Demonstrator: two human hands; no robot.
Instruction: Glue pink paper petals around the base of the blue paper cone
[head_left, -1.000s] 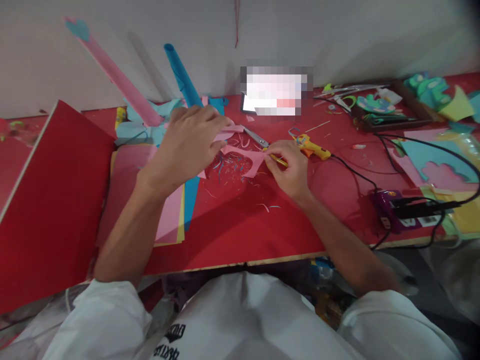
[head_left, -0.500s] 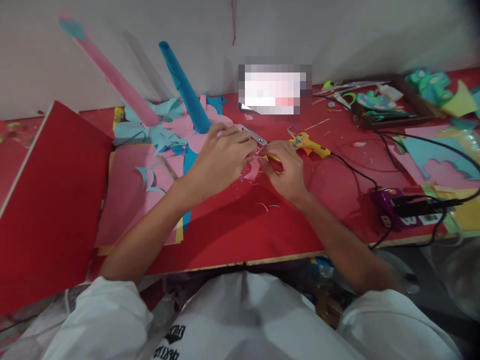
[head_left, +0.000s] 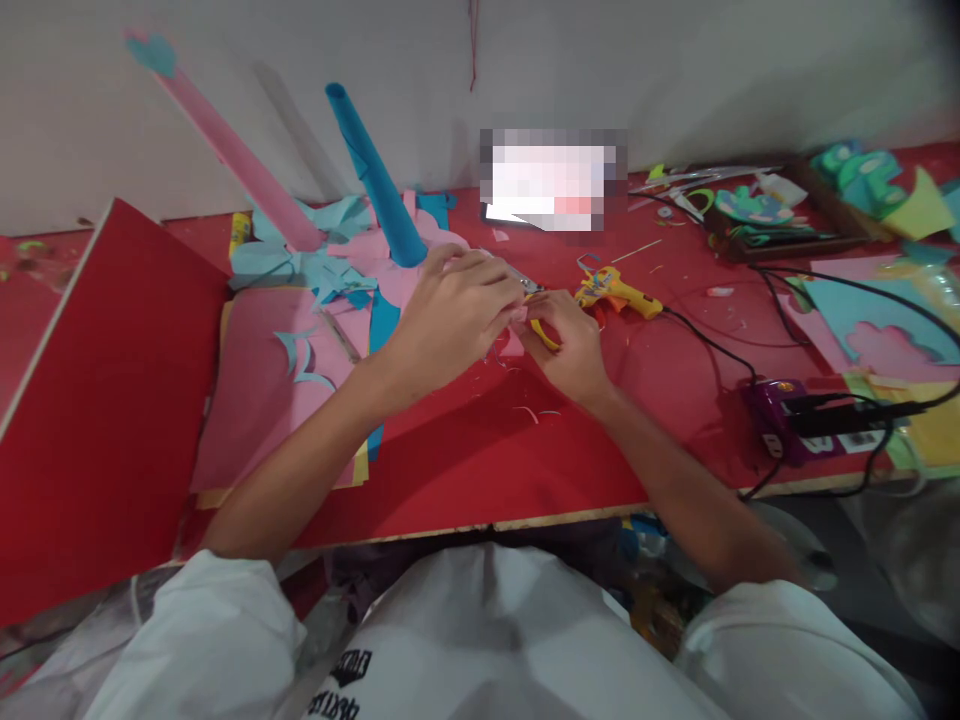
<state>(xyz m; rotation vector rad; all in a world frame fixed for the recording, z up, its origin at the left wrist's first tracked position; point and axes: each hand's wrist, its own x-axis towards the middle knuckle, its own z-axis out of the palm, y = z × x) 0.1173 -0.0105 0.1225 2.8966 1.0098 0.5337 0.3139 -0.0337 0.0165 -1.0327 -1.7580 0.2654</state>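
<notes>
Both hands meet above the middle of the red table (head_left: 480, 460). My left hand (head_left: 457, 320), back up, is closed with its fingertips on a small pink paper piece (head_left: 519, 314). From the other side, my right hand (head_left: 566, 345) pinches the same bit; its exact shape is mostly hidden by the fingers. Beneath and behind my right hand lie scissors with yellow handles (head_left: 546, 338), partly covered. A yellow glue gun (head_left: 622, 291) rests just right of that hand. Beyond my left hand, a blue paper cone (head_left: 379, 185) stands on a pink scalloped paper shape (head_left: 367, 245).
A pink paper tube (head_left: 232, 150) leans up at the back left. Pink sheets (head_left: 255, 400) lie left, beside an upright red panel (head_left: 105, 420). A brown tray (head_left: 832, 235) holds cutouts at the back right. Cables run near a purple box (head_left: 776, 420). A pixelated screen (head_left: 551, 180) stands behind.
My hands have shifted slightly, with the fingertips closer together around the pink piece. More of the scissors' yellow handle shows by my right hand. The view has moved a little.
</notes>
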